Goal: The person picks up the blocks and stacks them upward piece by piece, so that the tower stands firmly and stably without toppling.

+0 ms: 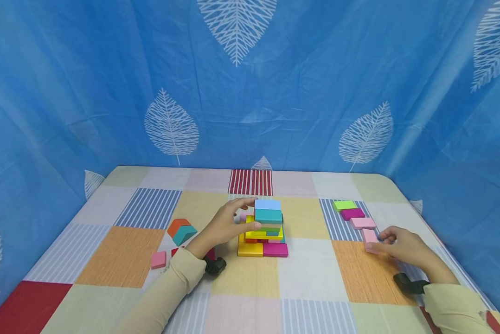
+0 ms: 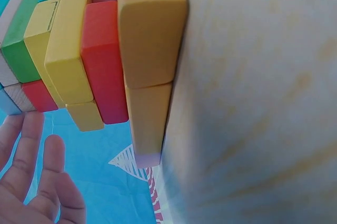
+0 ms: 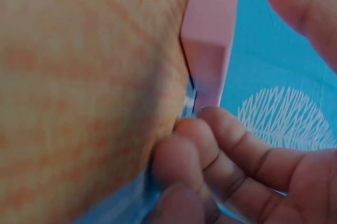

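A stack of colored wooden blocks [image 1: 268, 216] stands mid-table, with a light blue block on top and yellow and magenta blocks at its base. My left hand [image 1: 222, 226] is at its left side, thumb near the front; in the left wrist view, extended fingertips [image 2: 32, 124] touch the stack's upper blocks. To the right, my right hand [image 1: 405, 247] is beside a pink block [image 1: 369, 237] lying on the cloth. The right wrist view shows bent fingers at that block's lower end, with the thumb [image 3: 300, 8] apart from it.
Beyond the right hand lie another pink block [image 1: 362, 223], a magenta block [image 1: 352, 214] and a lime green block [image 1: 344, 205]. Left of the stack are orange [image 1: 178, 226], teal [image 1: 184, 235] and pink-red [image 1: 158, 260] blocks; the left forearm partly hides red ones.
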### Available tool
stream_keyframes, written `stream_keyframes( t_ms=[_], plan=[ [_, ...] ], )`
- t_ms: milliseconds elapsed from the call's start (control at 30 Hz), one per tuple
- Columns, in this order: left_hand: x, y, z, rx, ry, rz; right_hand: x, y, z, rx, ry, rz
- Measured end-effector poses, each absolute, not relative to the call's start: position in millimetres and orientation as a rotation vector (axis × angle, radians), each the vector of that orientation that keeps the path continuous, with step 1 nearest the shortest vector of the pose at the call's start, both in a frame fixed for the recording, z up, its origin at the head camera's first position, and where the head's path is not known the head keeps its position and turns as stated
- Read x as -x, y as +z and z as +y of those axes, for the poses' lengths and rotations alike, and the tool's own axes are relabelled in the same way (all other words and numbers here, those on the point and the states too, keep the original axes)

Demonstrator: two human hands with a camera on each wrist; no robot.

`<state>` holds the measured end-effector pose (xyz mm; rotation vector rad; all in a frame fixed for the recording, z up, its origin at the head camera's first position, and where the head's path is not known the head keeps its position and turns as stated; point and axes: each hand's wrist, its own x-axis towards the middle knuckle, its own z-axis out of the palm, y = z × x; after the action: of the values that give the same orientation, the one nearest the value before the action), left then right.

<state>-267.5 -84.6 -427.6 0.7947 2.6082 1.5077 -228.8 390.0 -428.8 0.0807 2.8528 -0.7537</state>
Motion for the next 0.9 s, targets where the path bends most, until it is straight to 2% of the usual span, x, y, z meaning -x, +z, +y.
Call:
stream_keyframes(
  t_ms=[133,300,633,900],
  plan=[
    [267.4,-427.2,-85.1,-0.791,1.51,2.614,229.5,-430.4,384.9,0.09,-0.734,2.9],
    [266.6,-427.3,-85.1,-0.769,1.505,2.616,229.2,-433.6,385.2,0.331,-0.94,2.804],
    [267.3,-429.3,-85.0,-0.776,1.515,2.62,228.2,-432.2,386.6,0.328,-1.048,2.794],
    [266.8,-429.8,-84.9,-0.787,1.514,2.617,229.6,-426.9,354.6,0.585,-1.352,2.928]
  ],
)
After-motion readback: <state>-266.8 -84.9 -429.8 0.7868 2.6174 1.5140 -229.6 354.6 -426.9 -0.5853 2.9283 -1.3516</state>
